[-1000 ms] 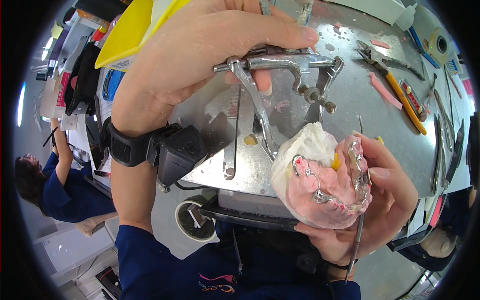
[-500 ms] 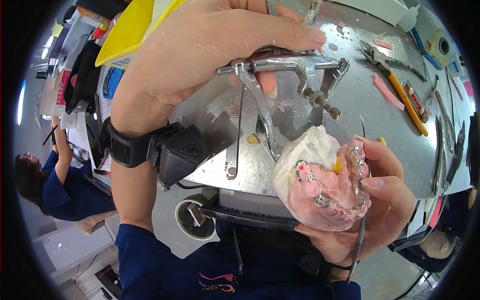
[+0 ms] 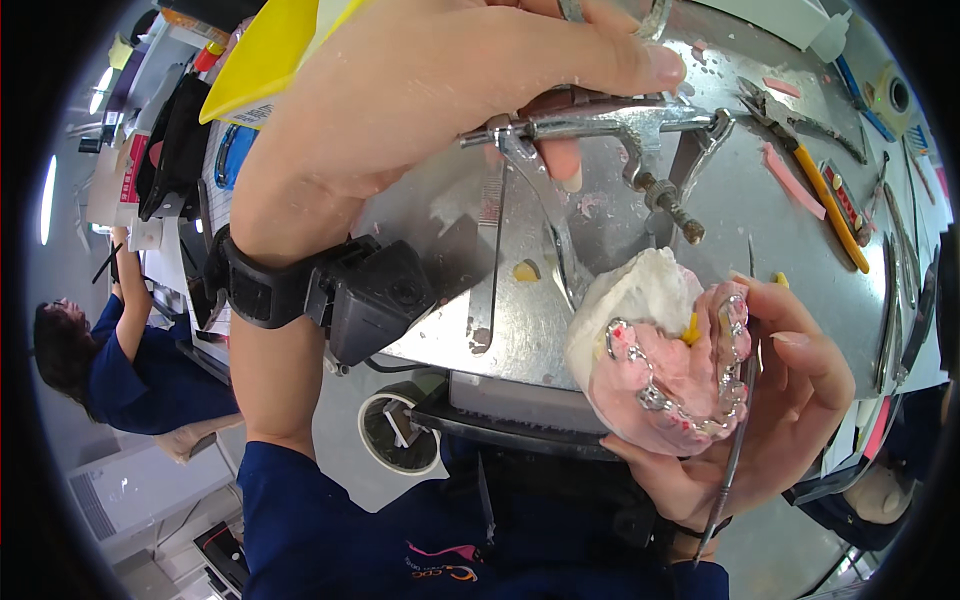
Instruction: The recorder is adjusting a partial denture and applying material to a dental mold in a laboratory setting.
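My left hand is raised close to the camera and grips a metal hinged articulator frame with a screw hanging from it. A black camera on a strap sits on that wrist. My right hand cups a white plaster dental cast topped with pink wax and a metal wire framework. A thin metal instrument lies along the same hand's fingers.
A metal worktable carries yellow-handled pliers, pink wax strips and other hand tools at the right. A yellow sheet lies at the upper left. A person in blue sits at far left. A round bin stands below.
My left hand has lifted the metal frame slightly up and away from the cast. The right hand with the cast has tilted a little.
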`<action>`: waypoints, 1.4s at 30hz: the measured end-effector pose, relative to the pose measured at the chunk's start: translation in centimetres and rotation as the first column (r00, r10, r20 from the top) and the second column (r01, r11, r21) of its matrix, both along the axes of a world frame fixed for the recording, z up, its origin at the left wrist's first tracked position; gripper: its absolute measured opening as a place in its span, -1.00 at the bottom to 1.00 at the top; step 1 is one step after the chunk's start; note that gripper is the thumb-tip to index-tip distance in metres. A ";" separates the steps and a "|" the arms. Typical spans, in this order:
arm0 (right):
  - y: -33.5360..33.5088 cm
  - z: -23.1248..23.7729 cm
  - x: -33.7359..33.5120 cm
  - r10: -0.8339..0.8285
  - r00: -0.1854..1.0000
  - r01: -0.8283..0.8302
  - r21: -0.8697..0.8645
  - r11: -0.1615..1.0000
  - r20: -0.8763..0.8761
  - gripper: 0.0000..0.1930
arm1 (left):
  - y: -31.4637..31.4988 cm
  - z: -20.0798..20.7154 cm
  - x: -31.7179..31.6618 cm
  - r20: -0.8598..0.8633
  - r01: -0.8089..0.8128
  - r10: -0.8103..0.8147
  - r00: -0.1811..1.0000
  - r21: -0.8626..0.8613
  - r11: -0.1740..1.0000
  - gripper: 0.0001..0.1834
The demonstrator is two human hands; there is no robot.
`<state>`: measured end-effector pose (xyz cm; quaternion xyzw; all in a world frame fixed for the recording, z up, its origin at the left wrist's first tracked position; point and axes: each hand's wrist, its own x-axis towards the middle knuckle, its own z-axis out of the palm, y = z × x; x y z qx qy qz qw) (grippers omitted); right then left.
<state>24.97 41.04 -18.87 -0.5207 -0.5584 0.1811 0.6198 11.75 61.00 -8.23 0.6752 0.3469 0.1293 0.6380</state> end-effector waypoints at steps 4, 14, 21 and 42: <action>0.0 -0.2 0.6 0.068 0.997 -0.069 0.016 0.997 0.036 0.03 | 0.4 1.4 0.6 -0.077 -0.059 0.045 0.996 -0.198 0.978 -0.70; 0.0 0.1 0.5 0.029 0.996 -0.028 -0.017 0.999 0.085 -0.04 | -2.3 1.4 0.8 -0.128 -0.216 0.231 0.964 0.125 0.968 -0.66; 0.0 0.2 0.2 0.008 0.997 -0.006 -0.027 1.000 0.071 -0.07 | -0.9 -0.6 0.2 -0.210 -0.088 0.203 0.956 0.455 0.886 -0.67; -3.8 0.0 -0.3 -0.192 0.906 0.200 -0.017 0.980 -0.378 -0.67 | -8.1 4.1 -6.2 -0.264 0.190 0.071 0.962 0.834 0.517 -0.74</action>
